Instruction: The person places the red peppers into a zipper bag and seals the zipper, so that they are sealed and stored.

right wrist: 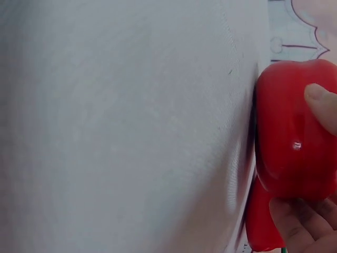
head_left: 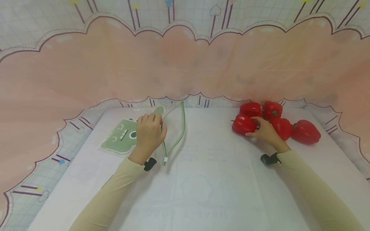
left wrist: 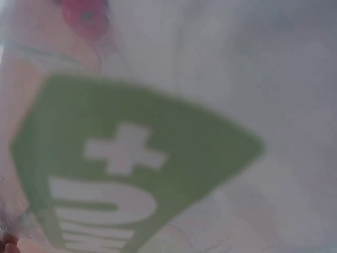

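Observation:
My left hand (head_left: 149, 132) grips the upper part of a clear plastic bag with a green cartoon print (head_left: 119, 136). A green handle (head_left: 183, 123) of the bag loops out to the right of the hand. Close up in the left wrist view, a green printed panel (left wrist: 105, 121) with a white cross fills much of the picture; only a bit of the fingers shows at the lower left corner. With thumb and fingers around its end, my right hand (head_left: 267, 131) holds a red bell pepper (head_left: 242, 124), also seen as the large bell pepper (right wrist: 289, 132) in the right wrist view.
Behind and beside the held pepper lie several more red bell peppers, among them one at the back (head_left: 272, 109) and one at the far right (head_left: 307, 132). The white table (head_left: 202, 179) meets a patterned cloth backdrop (head_left: 196, 67) at its rear edge.

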Available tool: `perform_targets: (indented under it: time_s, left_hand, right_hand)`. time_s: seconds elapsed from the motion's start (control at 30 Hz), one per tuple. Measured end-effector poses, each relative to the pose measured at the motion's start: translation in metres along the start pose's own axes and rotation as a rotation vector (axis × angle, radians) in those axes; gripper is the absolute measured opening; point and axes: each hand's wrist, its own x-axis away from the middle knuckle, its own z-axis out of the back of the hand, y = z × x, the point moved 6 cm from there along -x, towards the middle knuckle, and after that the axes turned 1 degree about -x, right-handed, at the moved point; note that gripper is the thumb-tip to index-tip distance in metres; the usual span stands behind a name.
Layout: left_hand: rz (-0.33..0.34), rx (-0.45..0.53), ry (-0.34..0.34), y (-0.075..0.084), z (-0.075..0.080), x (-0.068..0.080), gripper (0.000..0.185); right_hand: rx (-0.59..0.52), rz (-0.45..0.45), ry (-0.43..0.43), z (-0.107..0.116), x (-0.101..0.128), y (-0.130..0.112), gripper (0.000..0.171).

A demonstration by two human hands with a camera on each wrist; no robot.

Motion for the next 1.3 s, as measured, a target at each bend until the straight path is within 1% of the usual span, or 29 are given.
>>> perform_targets:
  time_s: [0.27,0.5,0.63,0.9,1.3]
  left_hand:
    - [0.003,0.001,0.001,-0.0014,-0.0027,0.0002,0.014]
    - [-0.002,0.002,0.007,-0.0013,-0.0019,0.0003,0.014]
    - [-0.002,-0.003,0.005,-0.0017,-0.0023,0.0004,0.014]
    - [-0.002,-0.007,0.001,-0.0019,-0.0032,0.0002,0.014]
    - [-0.004,-0.009,-0.004,-0.0010,-0.0038,-0.0005,0.013]
  right_hand:
    - [-0.029,0.015,-0.026,-0.0010,0.0004,-0.0002,0.093]
    - [0.000,0.011,-0.008,-0.0003,-0.0031,0.0044,0.087]
    - [-0.003,0.006,-0.004,-0.0005,-0.0045,0.0054,0.085]
    - [0.013,0.010,0.005,-0.0008,-0.0075,0.0054,0.086]
    - [-0.028,0.012,0.033,-0.0011,-0.0094,0.0040,0.081]
